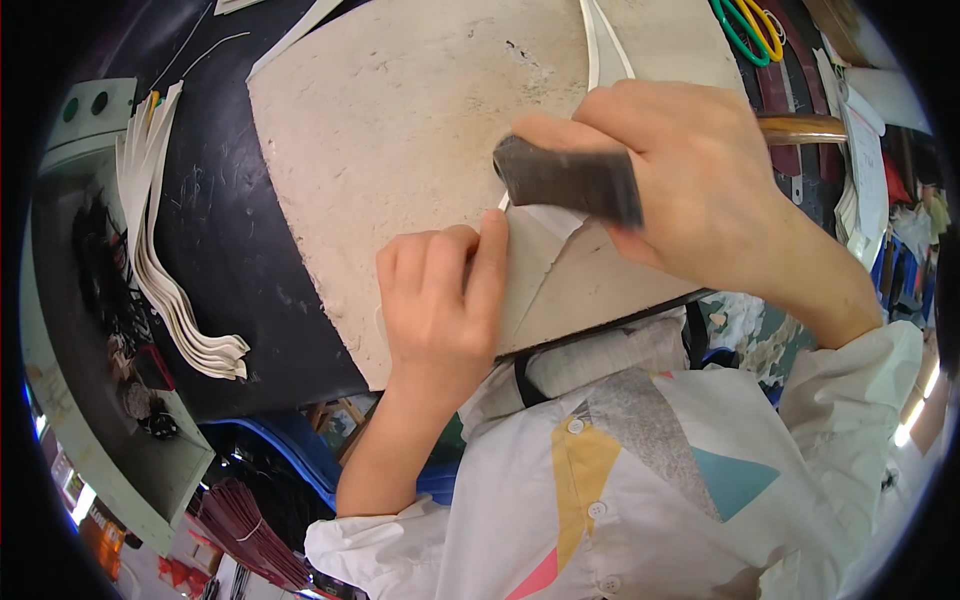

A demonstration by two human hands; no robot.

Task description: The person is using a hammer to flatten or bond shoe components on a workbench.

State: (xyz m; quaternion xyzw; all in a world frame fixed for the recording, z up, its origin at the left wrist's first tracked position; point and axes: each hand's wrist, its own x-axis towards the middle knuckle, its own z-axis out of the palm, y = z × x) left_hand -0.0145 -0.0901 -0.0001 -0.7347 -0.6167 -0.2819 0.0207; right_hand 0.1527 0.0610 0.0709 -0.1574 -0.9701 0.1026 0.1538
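My right hand (690,180) is closed round a hammer, gripping it close to its dark head (570,180). The hammer's wooden handle (805,128) sticks out to the right of my hand. The head is slightly smeared by motion, above a thin white sheet piece (540,238) with a slanting edge. My left hand (440,300) presses that piece down on a pale, worn slab (400,110), index finger and thumb side near its folded-looking edge. Part of the piece is hidden under my left fingers and the hammer. Whether the hammer touches it, I cannot tell.
Several white strips (160,270) lie bundled on the black tabletop (230,220) at left. Another narrow white piece (592,45) rests at the slab's far edge. Green-handled scissors (740,35) sit at far right. A blue bin (290,450) stands below the table at left.
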